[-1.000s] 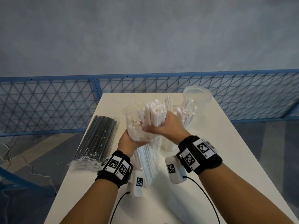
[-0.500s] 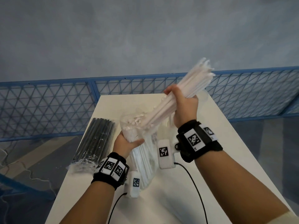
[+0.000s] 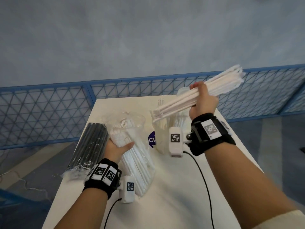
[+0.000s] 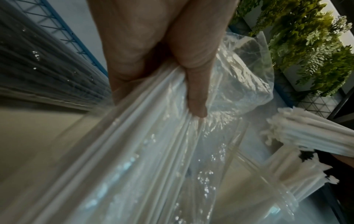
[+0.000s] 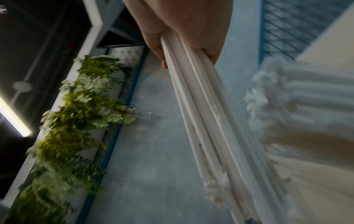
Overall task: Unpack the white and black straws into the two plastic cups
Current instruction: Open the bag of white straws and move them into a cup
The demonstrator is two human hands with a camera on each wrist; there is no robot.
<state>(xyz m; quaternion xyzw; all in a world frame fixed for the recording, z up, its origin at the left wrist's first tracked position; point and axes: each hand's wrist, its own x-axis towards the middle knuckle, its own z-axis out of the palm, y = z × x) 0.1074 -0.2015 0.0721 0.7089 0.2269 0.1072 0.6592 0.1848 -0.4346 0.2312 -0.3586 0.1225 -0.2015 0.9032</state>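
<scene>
My right hand (image 3: 203, 98) grips a bunch of white straws (image 3: 178, 103), held tilted in the air above the table's far right. The right wrist view shows the same bunch of white straws (image 5: 206, 121) running out of my fist. My left hand (image 3: 120, 146) grips the opened clear pack of white straws (image 3: 137, 159), whose lower end rests on the table; its thumb (image 4: 195, 91) presses into the pack's film (image 4: 153, 151). A plastic cup (image 3: 160, 136) with white straws in it stands below the held bunch. A second clear cup (image 3: 182, 93) shows behind my right hand. The sealed black straw pack (image 3: 92, 146) lies at the left edge.
The white table (image 3: 165, 195) is narrow, with drops on both sides. A blue mesh fence (image 3: 49, 113) runs behind it. Cables trail from both wrist cameras across the near table. A planter of green foliage (image 5: 72, 121) hangs beyond the fence.
My right hand has pulled the bunch of white straws fully out of the pack and carried it up and to the right. The left hand has lowered the pack toward the table.
</scene>
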